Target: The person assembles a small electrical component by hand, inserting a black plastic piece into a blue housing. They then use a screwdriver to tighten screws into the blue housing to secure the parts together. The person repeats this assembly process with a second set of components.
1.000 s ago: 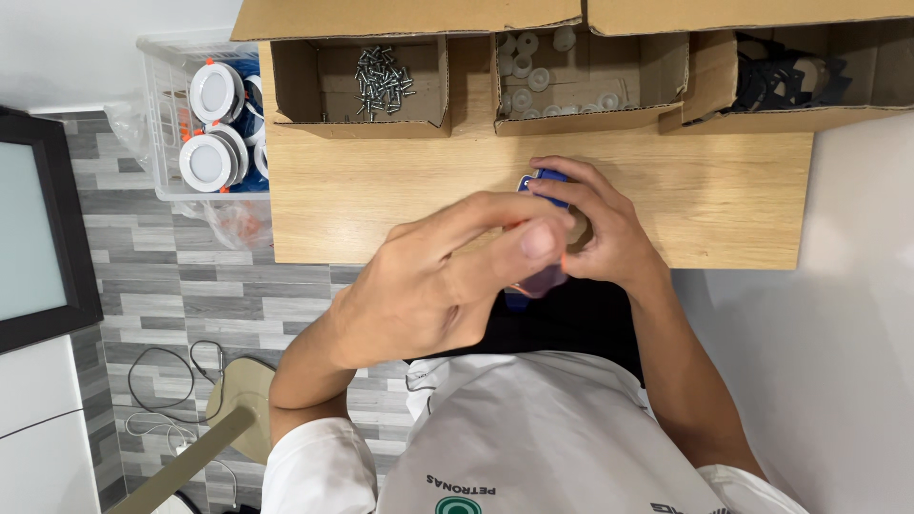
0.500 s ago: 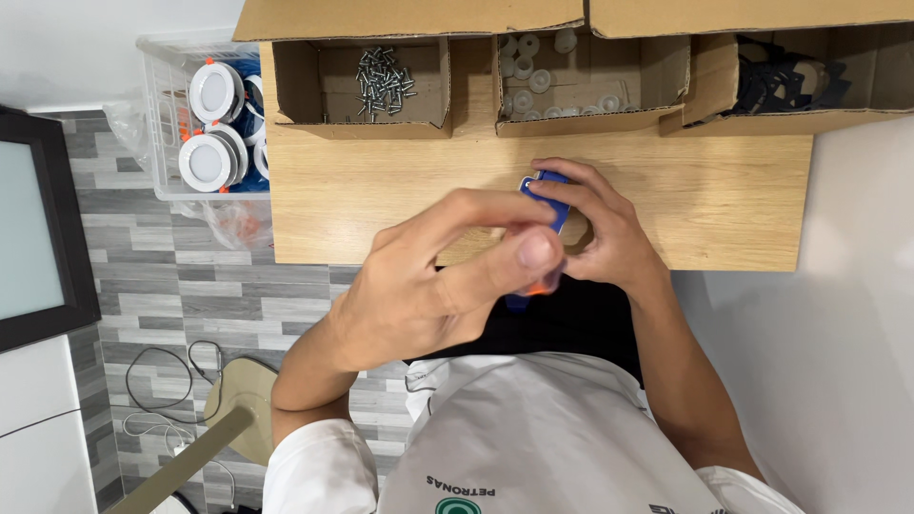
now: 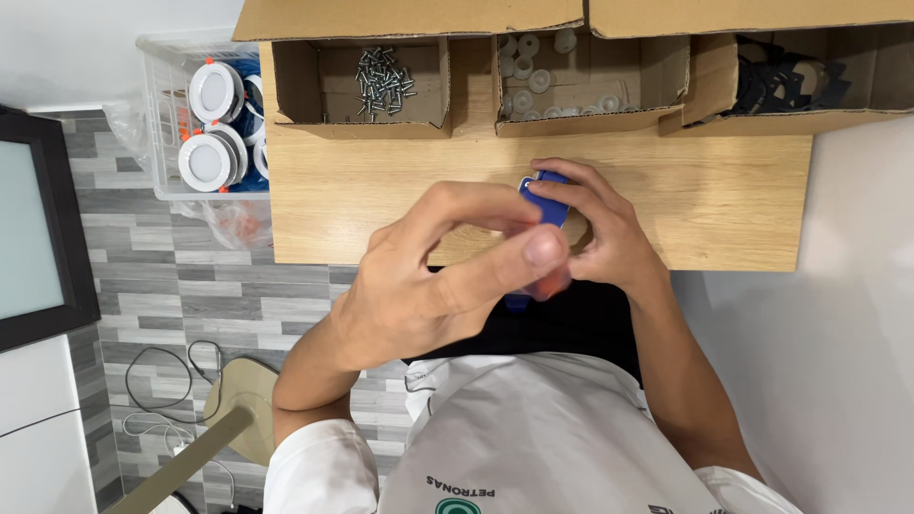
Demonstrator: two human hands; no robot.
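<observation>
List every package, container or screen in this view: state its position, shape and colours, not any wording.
Left cardboard box: brown, open, holding screws, table's far edge.
Middle cardboard box: brown, open, holding white rings.
Right cardboard box: brown, open, holding black parts.
Clear plastic bin: left of table, holding round white lamps.
Screen: far left, black-framed, pale.

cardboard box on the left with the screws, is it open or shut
Open. The left brown cardboard box has its flap folded back, and loose silver metal screws show piled inside against the bare bottom.

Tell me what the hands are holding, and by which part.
Both hands, left hand and right hand, hold a small blue part; right fingers pinch its top edge. The rest is hidden.
</observation>
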